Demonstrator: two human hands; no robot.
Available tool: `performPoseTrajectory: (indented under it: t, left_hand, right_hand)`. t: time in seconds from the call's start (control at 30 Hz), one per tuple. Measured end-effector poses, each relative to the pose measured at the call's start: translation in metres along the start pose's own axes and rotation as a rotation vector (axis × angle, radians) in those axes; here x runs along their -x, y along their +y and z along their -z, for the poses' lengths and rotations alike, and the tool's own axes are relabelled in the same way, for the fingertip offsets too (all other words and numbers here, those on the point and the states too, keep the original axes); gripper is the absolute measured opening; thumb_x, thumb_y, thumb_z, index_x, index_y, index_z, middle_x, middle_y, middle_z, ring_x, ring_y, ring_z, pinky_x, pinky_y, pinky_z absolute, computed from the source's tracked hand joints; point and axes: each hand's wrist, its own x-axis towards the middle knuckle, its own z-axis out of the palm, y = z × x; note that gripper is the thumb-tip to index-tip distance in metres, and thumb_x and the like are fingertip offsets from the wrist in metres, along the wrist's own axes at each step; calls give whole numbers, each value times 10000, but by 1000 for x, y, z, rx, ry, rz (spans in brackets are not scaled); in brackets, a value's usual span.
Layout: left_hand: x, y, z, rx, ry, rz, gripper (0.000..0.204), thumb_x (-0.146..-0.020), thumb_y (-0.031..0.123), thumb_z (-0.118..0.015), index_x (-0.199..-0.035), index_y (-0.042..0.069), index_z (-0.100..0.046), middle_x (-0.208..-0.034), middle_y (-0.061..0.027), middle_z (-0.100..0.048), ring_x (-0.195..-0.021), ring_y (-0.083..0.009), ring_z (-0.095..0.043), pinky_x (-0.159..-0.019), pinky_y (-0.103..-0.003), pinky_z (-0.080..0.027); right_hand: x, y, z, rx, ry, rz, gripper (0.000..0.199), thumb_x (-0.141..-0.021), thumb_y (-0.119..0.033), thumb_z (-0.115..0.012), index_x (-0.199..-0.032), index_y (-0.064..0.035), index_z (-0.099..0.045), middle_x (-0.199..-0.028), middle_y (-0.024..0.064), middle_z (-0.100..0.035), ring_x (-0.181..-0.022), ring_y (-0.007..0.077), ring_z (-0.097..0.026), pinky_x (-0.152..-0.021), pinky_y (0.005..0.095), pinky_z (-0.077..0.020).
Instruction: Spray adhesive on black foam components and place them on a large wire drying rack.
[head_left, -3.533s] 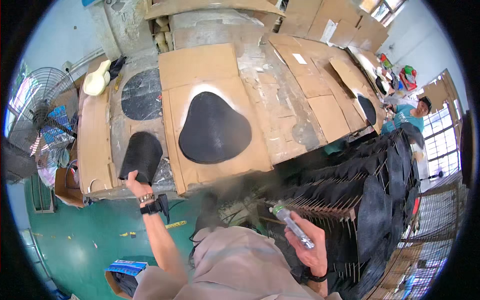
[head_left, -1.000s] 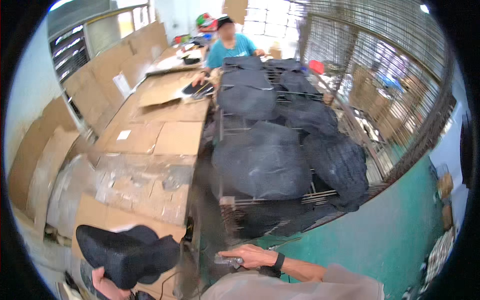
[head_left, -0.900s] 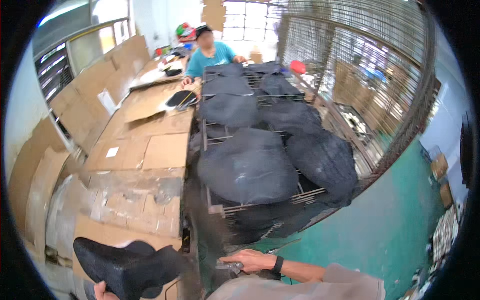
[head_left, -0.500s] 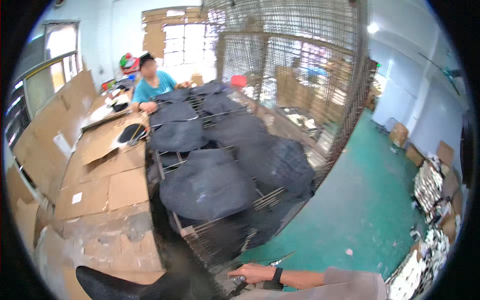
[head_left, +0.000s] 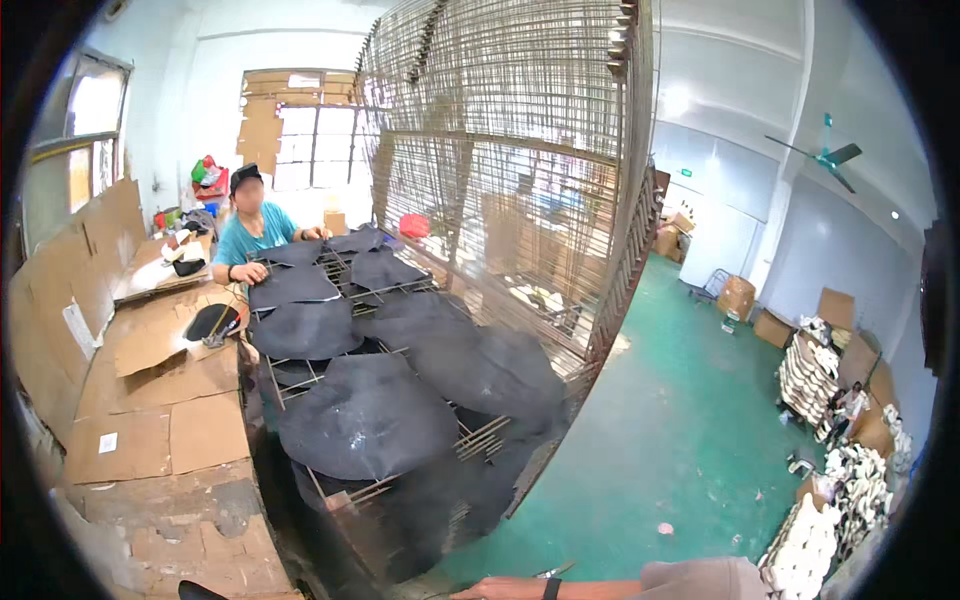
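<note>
My right hand is at the lower edge, with a black band round the wrist. Its fingers are mostly cut off by the frame, so what they hold or touch is hidden. A thin pointed thing lies just beyond the wrist. My left hand is out of view. Only the tip of a black piece shows at the bottom left. Ahead of me, several dark, rounded fabric-like pieces lie on a wire rack. At its far end a co-worker in a teal shirt has both hands at the rack.
A cardboard-covered bench runs along the left, with a black oval piece on it. Tall wire racking stands beyond the dark pieces. To the right is green floor, with stacks of white pieces and boxes along its far side.
The view has tilted up, so the rack and bench sit lower and further left. My right hand and the black piece at bottom left have mostly slipped below the frame.
</note>
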Motion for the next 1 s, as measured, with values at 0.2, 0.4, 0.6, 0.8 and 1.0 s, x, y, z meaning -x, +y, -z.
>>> performPoseTrajectory:
  t: [0.2, 0.4, 0.6, 0.8, 1.0]
  left_hand:
    - [40, 6, 24, 29, 119, -38, 466, -776, 346, -704, -908, -101, -691, -940, -176, -707, -885, -328, -647, -939, -420, -522]
    - [73, -1, 42, 226, 76, 181, 445, -762, 284, -691, -977, -106, -694, -1012, -276, -693, -879, -417, -638, -936, -460, -527]
    - [109, 13, 35, 118, 144, -2, 452, -765, 288, -689, -987, -106, -693, -1031, -277, -690, -893, -417, -638, -945, -464, -524]
    - [135, 13, 18, 24, 154, -133, 459, -768, 292, -687, -997, -105, -691, -1051, -277, -687, -907, -417, -637, -953, -468, -521]
    - [146, 2, 0, -64, 132, -244, 465, -771, 296, -684, -1007, -105, -689, -1070, -278, -684, -921, -416, -637, -962, -472, -518]
  right_hand:
    - [-6, -12, 52, 7, -189, -177, 448, -984, -93, -510, -1423, -87, -600, -827, 256, -656, -590, 293, -548, -581, 466, -426]
    - [-23, 77, 74, -30, -353, -105, 679, -900, -17, -552, -1561, -112, -426, -1377, 215, -627, -1106, 411, -637, -900, 505, -494]
    - [-13, 51, 119, -62, -281, -17, 617, -868, -3, -509, -1482, -59, -512, -1028, 301, -685, -917, 489, -636, -789, 530, -479]
    - [-3, 75, 143, -94, -266, 85, 705, -791, -20, -551, -1491, -81, -502, -1223, 287, -664, -1072, 481, -633, -921, 518, -501]
    - [-1, 120, 159, -135, -372, 125, 923, -749, 16, -533, -1622, -199, -323, -1522, 164, -528, -1123, 435, -618, -875, 510, -474]
